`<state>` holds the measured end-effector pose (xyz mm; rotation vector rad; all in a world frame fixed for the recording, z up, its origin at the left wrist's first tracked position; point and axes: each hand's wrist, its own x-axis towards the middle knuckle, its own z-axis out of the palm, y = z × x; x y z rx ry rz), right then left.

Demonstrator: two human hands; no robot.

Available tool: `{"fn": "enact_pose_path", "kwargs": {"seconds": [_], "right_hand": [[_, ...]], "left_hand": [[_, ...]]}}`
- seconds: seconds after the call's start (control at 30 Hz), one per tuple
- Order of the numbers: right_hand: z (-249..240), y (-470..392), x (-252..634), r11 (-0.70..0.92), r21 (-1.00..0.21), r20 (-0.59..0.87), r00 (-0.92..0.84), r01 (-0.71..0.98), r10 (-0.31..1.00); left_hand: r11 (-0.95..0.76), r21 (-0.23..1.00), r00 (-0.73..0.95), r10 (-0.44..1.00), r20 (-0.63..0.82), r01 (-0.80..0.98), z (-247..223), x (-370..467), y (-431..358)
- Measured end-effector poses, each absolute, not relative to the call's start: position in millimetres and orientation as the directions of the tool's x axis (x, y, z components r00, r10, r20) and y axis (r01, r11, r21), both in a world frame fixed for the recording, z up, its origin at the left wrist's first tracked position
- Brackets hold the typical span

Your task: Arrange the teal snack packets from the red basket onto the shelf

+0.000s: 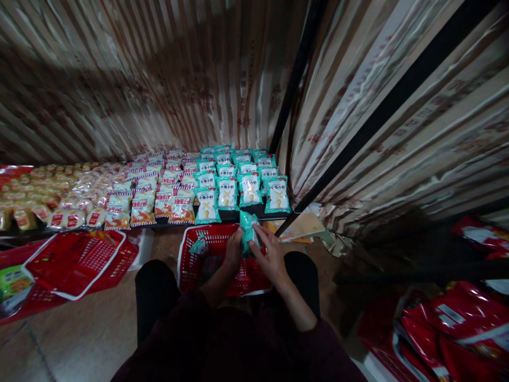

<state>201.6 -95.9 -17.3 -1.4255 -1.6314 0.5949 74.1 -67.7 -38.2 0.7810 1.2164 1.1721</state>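
Between my two hands is a small teal snack bag, held upright above a red plastic basket. My left hand grips its left edge, and my right hand holds it from the right with fingers across its face. Inside the basket lies another teal snack bag, partly in shadow. Just beyond the basket, rows of teal-and-white snack bags stand on a low dark shelf. Beside them to the left are rows of orange-and-white snack bags.
Small wrapped cakes fill the shelf's left part. Red baskets lie at the left on the tiled floor. Dark poles slant down at the right before a striped curtain. Large red packages sit at lower right.
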Motion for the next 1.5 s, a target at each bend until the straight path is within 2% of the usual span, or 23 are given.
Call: {"fn": "enact_pose_path", "kwargs": {"seconds": [0.13,0.3,0.43,0.6,0.67,0.73,0.77,0.87,0.97,1.1,1.3,1.4,1.5], "right_hand": [[-19.1,-95.5,199.5,0.258,-0.733,0.338,0.008,0.629,0.941],[-23.9,-96.4,198.9,0.27,-0.698,0.353,-0.009,0.663,0.935],[-25.7,-97.0,199.9,0.286,-0.731,0.355,-0.013,0.62,0.935],[-32.5,-93.7,201.7,0.244,-0.819,0.333,0.085,0.519,0.939],[-37.0,-90.0,202.1,0.151,-0.912,0.245,0.209,0.381,0.947],[-39.7,-85.2,202.6,0.0,-0.993,0.039,0.327,0.119,0.944],[-39.8,-82.8,203.0,-0.075,-0.997,-0.082,0.353,-0.031,0.932],[-35.0,-76.6,205.1,-0.229,-0.903,-0.348,0.305,-0.363,0.887],[-28.4,-73.4,207.3,-0.283,-0.827,-0.424,0.207,-0.486,0.882],[-27.8,-71.5,207.5,-0.262,-0.806,-0.445,0.253,-0.53,0.859],[-34.0,-69.3,204.8,-0.234,-0.801,-0.446,0.287,-0.551,0.848],[-40.4,-66.6,203.3,-0.243,-0.837,-0.429,0.313,-0.49,0.847],[-50.5,-64.3,202.9,-0.204,-0.92,-0.333,0.392,-0.335,0.858]], "left_hand": [[0.248,0.917,0.018,0.967,-0.255,-0.311,-28.8,76.1,-71.7],[0.228,0.901,0.165,0.97,-0.178,-0.369,-25.0,74.8,-75.2],[0.298,0.882,0.224,0.948,-0.227,-0.365,-35.3,72.2,-72.1],[0.326,0.868,0.177,0.944,-0.278,-0.374,-41.5,70.7,-71.5],[0.336,0.852,0.197,0.94,-0.278,-0.401,-39.6,69.6,-72.9],[0.367,0.835,0.236,0.927,-0.291,-0.411,-37.8,68.8,-74.5],[0.384,0.826,0.26,0.919,-0.297,-0.412,-37.7,68.5,-75.3],[0.449,0.792,0.334,0.884,-0.327,-0.413,-41.3,68.2,-77.7],[0.515,0.758,0.4,0.842,-0.362,-0.4,-47.4,67.2,-80.0],[0.53,0.759,0.44,0.824,-0.357,-0.378,-51.4,64.5,-82.4],[0.55,0.731,0.386,0.827,-0.408,-0.405,-52.9,67.2,-83.3],[0.525,0.746,0.321,0.849,-0.42,-0.41,-57.9,69.0,-82.4],[0.461,0.786,0.227,0.888,-0.401,-0.412,-65.2,65.9,-79.1]]}}
